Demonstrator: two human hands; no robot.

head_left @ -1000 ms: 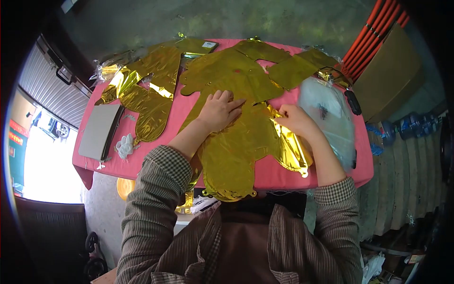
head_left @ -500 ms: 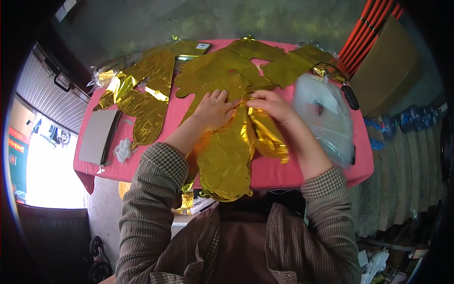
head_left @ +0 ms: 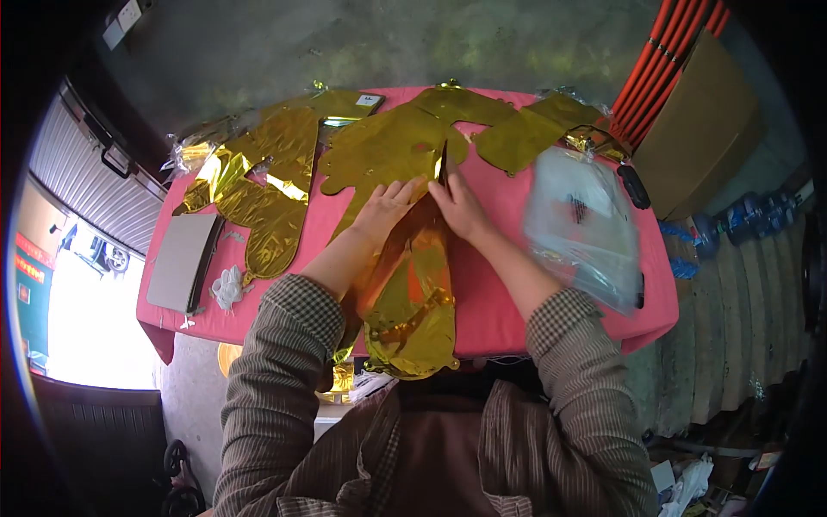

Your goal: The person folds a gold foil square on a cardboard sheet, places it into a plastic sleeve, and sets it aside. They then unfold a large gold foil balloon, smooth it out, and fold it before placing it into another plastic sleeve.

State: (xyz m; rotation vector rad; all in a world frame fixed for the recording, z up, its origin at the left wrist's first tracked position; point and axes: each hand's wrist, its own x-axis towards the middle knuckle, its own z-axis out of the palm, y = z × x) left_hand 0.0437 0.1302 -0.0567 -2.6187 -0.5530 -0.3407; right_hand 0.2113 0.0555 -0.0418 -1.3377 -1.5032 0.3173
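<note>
left hand (head_left: 386,207) lying open, flat on folded gold foil balloon (head_left: 413,284); right hand (head_left: 461,207) pressing open at its 3 o'clock, balloon trailing toward 6 o'clock.

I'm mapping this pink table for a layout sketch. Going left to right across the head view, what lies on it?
Grey cardboard sheet → white crumpled bit → gold foil balloon at the left → folded gold foil balloon under both hands, left hand and right hand → clear plastic bags.
</note>
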